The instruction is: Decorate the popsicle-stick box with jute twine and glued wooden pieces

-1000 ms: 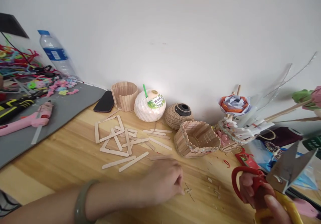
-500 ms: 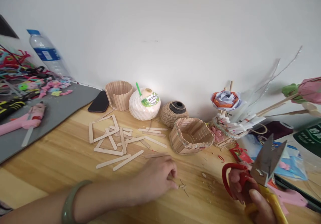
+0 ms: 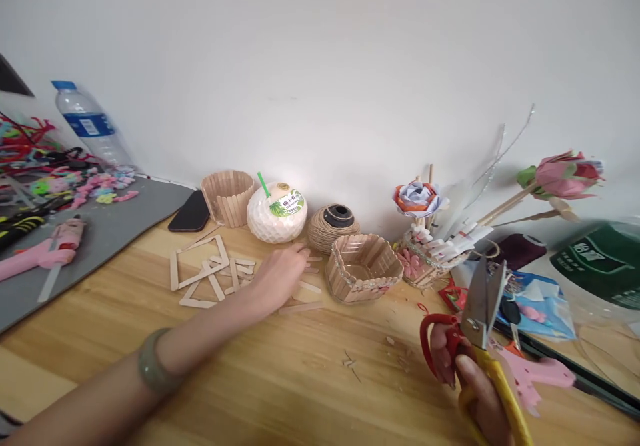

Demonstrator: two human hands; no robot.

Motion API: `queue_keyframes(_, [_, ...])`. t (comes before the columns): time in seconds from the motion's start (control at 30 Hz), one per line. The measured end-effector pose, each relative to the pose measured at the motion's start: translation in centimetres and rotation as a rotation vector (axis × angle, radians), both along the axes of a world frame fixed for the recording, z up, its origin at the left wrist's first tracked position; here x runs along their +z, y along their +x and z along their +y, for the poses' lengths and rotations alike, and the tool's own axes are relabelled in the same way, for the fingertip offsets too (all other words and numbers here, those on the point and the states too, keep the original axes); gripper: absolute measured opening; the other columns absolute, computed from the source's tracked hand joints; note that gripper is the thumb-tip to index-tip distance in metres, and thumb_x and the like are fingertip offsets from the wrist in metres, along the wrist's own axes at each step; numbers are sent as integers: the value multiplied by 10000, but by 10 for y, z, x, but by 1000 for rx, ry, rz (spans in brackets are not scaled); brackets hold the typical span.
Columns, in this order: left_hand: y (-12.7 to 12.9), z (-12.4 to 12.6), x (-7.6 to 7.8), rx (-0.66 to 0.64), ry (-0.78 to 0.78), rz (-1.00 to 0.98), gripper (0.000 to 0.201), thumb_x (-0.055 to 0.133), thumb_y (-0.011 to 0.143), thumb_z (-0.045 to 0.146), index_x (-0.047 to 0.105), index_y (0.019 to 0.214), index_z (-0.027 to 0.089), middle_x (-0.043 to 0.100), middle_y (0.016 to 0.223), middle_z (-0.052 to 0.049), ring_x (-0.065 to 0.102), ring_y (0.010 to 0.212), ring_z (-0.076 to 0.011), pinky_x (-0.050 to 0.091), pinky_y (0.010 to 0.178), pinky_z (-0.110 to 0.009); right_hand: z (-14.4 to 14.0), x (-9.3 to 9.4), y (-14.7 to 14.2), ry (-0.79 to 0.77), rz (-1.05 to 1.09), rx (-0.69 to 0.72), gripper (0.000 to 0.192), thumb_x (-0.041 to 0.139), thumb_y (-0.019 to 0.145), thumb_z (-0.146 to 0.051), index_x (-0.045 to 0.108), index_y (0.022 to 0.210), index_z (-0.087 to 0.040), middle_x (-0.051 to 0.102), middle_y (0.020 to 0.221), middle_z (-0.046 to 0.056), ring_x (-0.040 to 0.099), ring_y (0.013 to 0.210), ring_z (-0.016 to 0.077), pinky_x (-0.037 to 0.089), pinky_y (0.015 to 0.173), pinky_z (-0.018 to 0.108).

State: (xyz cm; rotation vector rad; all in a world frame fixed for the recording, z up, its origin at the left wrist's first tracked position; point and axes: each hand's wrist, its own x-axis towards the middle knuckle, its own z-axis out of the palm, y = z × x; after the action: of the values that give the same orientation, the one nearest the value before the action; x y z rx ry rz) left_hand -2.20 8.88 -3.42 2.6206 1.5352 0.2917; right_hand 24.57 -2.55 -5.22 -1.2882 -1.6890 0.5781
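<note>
Craft sticks are lying scattered on the wooden table, pale flat wood with rounded ends, some crossing each other and several forming a rough frame at the left of the pile. From my head camera, I am reaching my left hand over the right side of that pile, fingers loosely curled down onto the sticks; whether they are pinching one, I cannot tell. A green bangle is sitting on that wrist. My right hand is gripping the scissors near the right edge, fingers through the red and yellow handles, blades pointing up and slightly parted. Beyond the sticks, a stick basket, a twine ball and a white coconut are standing by the far wall.
</note>
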Motion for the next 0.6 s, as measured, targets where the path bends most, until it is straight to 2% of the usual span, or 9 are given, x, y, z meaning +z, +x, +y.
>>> queue_keyframes(0.13, [9, 27, -6, 15, 0, 155, 294, 407, 820, -5, 563, 1052, 86, 622, 1015, -157, 620, 877, -227, 497, 721, -345, -3, 0, -1, -33, 28, 58, 352, 412, 832, -491, 413, 617, -212, 408, 535, -12, 354, 480, 141, 274, 448, 276])
queue_keyframes(0.23, [16, 35, -13, 26, -30, 254, 211, 489, 858, 153, 554, 1052, 99, 605, 1022, -119, 611, 851, -202, 509, 717, -366, -5, 2, -2, -27, 49, 68, 356, 406, 835, -497, 403, 623, -210, 394, 543, -19, 343, 476, 133, 265, 453, 273])
queue_keyframes(0.3, [20, 36, -16, 17, -49, 293, 272, 516, 856, 269, 532, 1090, 130, 577, 1070, -86, 590, 893, -190, 505, 752, -381, -6, 1, -1, -21, 74, 82, 351, 409, 832, -503, 406, 642, -208, 386, 553, -23, 340, 485, 131, 261, 460, 272])
queue_keyframes(0.4, [21, 39, -17, -10, -56, 299, 311, 514, 856, 301, 511, 1123, 141, 554, 1114, -86, 576, 929, -195, 497, 777, -394, -6, 0, 0, -16, 103, 83, 332, 411, 837, -491, 419, 664, -207, 382, 556, -27, 340, 490, 131, 257, 456, 268])
queue_keyframes(0.47, [20, 41, -14, -23, -45, 271, 265, 519, 855, 271, 542, 1076, 127, 578, 1073, -88, 584, 914, -195, 496, 775, -392, -7, 3, -1, -12, 89, 80, 331, 421, 834, -480, 416, 647, -207, 389, 547, -28, 343, 478, 128, 263, 455, 267])
queue_keyframes(0.53, [17, 41, -10, -27, -20, 214, 143, 524, 836, 151, 608, 935, 93, 623, 971, -114, 598, 896, -216, 494, 762, -387, -7, 8, -3, -6, 71, 75, 340, 429, 828, -478, 406, 622, -208, 393, 532, -28, 349, 467, 126, 271, 453, 266])
queue_keyframes(0.6, [13, 37, -4, -21, 15, 129, 154, 502, 788, 23, 645, 791, 79, 652, 883, -148, 603, 907, -249, 488, 757, -384, -7, 13, -6, -15, 57, 73, 356, 431, 820, -489, 402, 603, -209, 394, 514, -29, 352, 458, 126, 274, 447, 264])
